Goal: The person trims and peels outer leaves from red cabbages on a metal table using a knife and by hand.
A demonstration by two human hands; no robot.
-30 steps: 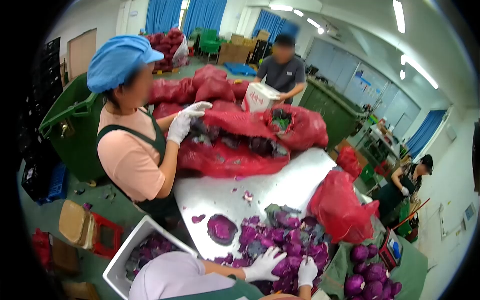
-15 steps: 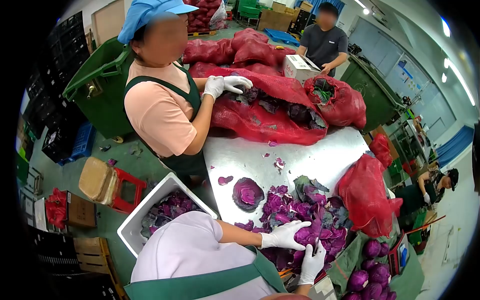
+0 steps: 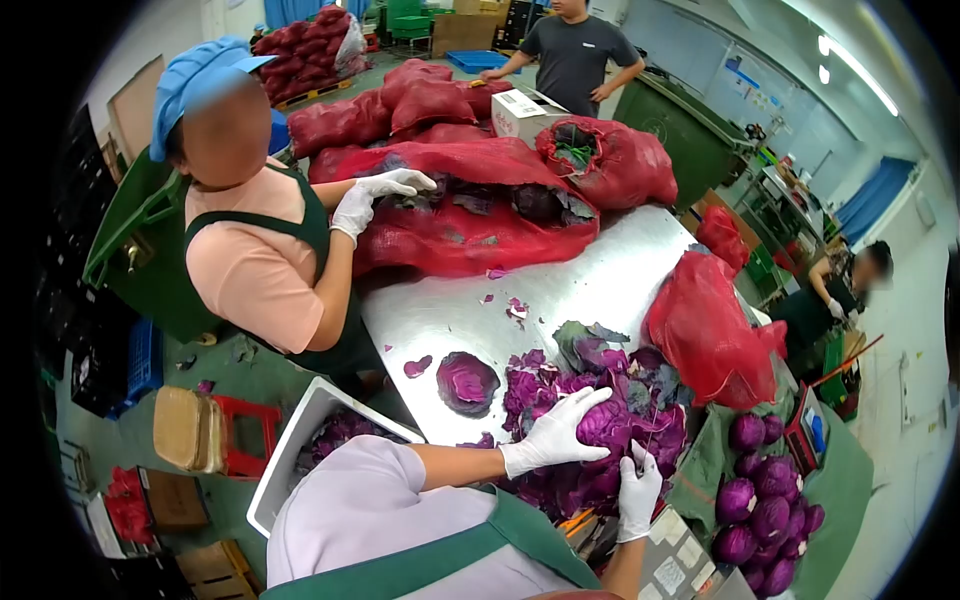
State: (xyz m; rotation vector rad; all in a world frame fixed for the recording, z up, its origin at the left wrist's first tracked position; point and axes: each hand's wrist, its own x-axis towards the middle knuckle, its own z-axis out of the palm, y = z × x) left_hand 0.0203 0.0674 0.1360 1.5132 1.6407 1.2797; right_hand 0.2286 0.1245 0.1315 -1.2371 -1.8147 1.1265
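My left hand (image 3: 560, 436), in a white glove, is wrapped round the left side of a purple cabbage (image 3: 606, 420) above a heap of loose purple leaves (image 3: 530, 400). My right hand (image 3: 638, 490), gloved too, is closed at the cabbage's lower right; a thin object seems to rise from its fingers, too small to make out. A separate purple cabbage piece (image 3: 467, 384) lies on the metal table (image 3: 420, 325) left of the heap. Darker outer leaves (image 3: 580, 345) sit at the heap's back edge.
A co-worker (image 3: 260, 220) stands at the left, gloved hands at an open red mesh sack (image 3: 450, 230). Another red sack (image 3: 710, 330) stands right of the heap. Trimmed cabbages (image 3: 770, 518) lie at lower right. A white bin (image 3: 270, 490) is at lower left. Two more people are farther back.
The view has shifted, moving the surroundings mostly left. My left hand now covers more of the cabbage's side. The person at the back has let go of the white box and straightened up.
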